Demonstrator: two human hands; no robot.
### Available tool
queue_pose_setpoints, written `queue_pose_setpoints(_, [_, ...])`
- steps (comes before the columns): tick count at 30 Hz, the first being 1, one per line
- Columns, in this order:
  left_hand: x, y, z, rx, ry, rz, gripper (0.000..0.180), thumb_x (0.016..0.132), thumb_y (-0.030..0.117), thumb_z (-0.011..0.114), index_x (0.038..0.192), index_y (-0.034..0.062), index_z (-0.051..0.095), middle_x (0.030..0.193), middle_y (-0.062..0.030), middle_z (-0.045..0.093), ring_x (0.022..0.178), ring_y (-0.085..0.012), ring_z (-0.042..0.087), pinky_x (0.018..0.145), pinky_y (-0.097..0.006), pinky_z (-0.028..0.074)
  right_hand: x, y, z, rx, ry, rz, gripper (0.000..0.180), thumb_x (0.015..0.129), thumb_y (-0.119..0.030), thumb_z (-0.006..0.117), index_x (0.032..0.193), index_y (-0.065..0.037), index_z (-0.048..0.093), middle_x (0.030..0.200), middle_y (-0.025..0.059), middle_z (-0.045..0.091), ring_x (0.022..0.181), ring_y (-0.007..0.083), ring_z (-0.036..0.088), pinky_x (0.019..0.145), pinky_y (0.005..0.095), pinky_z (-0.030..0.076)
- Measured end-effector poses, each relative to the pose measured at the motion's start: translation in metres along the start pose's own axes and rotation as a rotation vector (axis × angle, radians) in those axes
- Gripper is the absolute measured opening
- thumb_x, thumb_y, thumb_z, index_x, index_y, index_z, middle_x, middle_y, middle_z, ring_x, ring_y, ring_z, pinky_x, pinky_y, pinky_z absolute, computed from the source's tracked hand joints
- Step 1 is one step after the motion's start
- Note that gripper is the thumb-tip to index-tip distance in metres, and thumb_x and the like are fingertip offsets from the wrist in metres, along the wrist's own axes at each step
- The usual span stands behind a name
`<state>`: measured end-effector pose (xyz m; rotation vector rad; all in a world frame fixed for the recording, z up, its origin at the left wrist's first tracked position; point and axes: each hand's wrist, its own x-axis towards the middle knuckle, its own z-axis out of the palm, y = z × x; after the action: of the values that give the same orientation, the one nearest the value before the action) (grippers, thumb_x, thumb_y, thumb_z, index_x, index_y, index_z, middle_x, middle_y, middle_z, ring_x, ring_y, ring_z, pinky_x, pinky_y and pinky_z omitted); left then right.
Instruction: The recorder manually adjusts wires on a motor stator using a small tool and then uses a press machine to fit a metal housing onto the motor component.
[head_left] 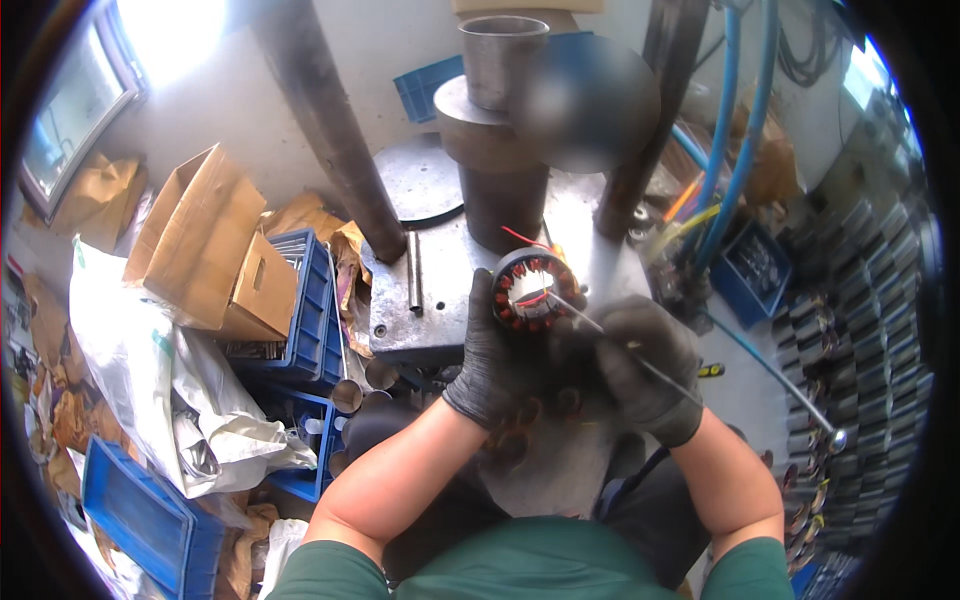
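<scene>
My left hand (482, 362), in a dark grey glove, is closed around the side of a ring-shaped motor stator (532, 266). Dark at its rim, the stator has red-copper windings inside, and a red wire (522, 236) sticks up from its far side. My gloved right hand (650, 372) is closed on a thin metal rod (664, 377). The rod's far tip reaches the right side of the stator's opening; whether it touches a winding I cannot tell. Both hands are above the near edge of a steel press table (445, 325).
Steel posts (335, 130) and a thick steel cylinder (503, 205) rise from the press table. A short metal bar (414, 272) lies on its left. Leftward are a cardboard box (195, 235), blue crates (318, 310) and a white sack (130, 360). Blue hoses (745, 150) and stacked metal parts (860, 350) stand right.
</scene>
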<state>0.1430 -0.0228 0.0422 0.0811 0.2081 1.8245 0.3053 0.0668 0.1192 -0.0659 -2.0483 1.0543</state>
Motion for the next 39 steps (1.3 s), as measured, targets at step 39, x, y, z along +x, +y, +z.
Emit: queue_pose_setpoints(39, [-0.008, -0.019, -0.002, 0.092, 0.13, -0.029, 0.091, 0.091, 0.084, 0.052, 0.143, 0.0092, 0.059, 0.141, -0.0145, 0.062, 0.132, -0.032, 0.058, 0.119, -0.048, 0.041, 0.007, 0.019, 0.03, -0.243, -0.017, -0.186, 0.007, 0.091, -0.004, 0.068, 0.097, -0.003, 0.064, 0.087, 0.019, 0.066, 0.078, 0.0411, 0.068, 0.069, 0.0469, 0.057])
